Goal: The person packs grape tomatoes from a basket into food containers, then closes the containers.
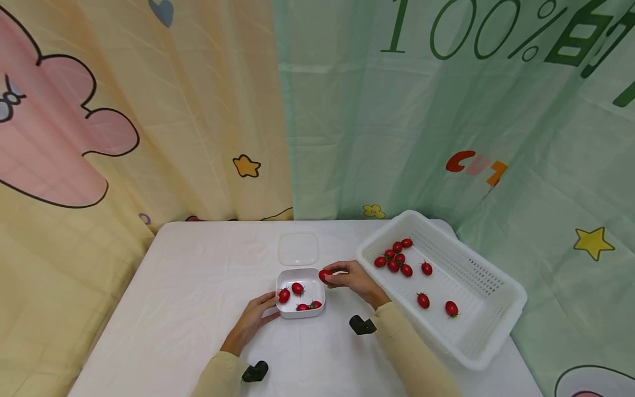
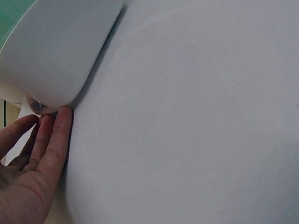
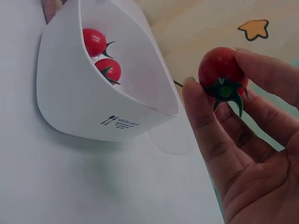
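In the head view my right hand [image 1: 356, 282] pinches a red cherry tomato [image 1: 324, 276] at the right rim of a small white box [image 1: 303, 315]. The right wrist view shows this tomato [image 3: 220, 70] between thumb and fingertips, its green calyx towards the camera. Several cherry tomatoes [image 1: 297, 288] lie inside the box. My left hand [image 1: 250, 321] touches the box's left side with its fingertips. Seen from the left wrist, those fingers [image 2: 55, 144] are fairly straight against the box's outer wall [image 2: 60, 51].
A large white plastic basket [image 1: 471, 325] stands at the right, with several cherry tomatoes [image 1: 393, 266] grouped at its far left end and others spread apart. Behind the box lies a clear flat lid [image 1: 297, 250]. Patterned curtains [image 1: 342, 138] hang behind the white-covered table [image 1: 163, 325].
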{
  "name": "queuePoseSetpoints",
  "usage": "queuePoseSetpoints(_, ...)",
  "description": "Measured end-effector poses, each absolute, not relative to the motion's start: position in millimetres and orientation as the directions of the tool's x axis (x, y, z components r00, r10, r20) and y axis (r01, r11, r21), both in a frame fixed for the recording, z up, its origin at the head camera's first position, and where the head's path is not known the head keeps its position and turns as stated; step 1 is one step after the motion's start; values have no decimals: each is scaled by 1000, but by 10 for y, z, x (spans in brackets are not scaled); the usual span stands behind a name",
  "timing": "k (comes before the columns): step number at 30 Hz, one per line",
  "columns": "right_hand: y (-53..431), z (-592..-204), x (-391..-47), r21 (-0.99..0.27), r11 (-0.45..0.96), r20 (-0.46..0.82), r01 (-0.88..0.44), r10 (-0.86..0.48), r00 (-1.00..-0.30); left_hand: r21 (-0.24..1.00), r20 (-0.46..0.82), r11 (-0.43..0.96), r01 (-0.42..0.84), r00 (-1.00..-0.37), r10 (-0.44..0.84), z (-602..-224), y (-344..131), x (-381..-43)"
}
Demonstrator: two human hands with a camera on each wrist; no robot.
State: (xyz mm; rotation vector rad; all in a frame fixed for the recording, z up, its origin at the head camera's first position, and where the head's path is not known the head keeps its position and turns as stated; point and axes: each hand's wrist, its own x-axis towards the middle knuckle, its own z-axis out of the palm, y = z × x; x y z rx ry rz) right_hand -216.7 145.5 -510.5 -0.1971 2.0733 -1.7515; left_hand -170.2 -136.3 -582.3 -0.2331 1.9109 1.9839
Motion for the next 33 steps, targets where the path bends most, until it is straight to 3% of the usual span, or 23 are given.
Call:
queuePoseSetpoints(18, 1258, -5276, -2166, -939, 282, -279, 199, -282, -918, 926, -371, -11, -377, -914, 163, -5820, -1367, -1693)
queuePoseSetpoints(33, 1242, -5270, -2140, -945, 274, -251, 178, -264, -931, 928, -367, -7, -372, -917, 157, -5804, -1371, -1690)
